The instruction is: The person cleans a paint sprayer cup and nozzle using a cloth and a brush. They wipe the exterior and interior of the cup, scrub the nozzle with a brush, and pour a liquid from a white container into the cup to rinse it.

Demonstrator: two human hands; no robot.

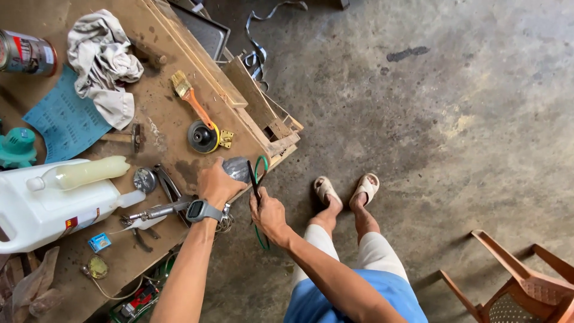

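My left hand (216,182), with a grey watch on the wrist, grips a small grey rounded object (238,169) at the edge of the wooden workbench (173,137). My right hand (267,213) holds scissors with green handles (258,179), blades pointing up toward the grey object. The two hands sit close together just off the bench's corner.
The bench holds a white jug (42,209), a pale bottle (84,173), a rag (104,57), blue sandpaper (63,119), an orange brush (191,96), a sanding disc (203,136), a hammer (128,136) and pliers (170,186). An orange plastic chair (520,287) stands on the concrete floor at right.
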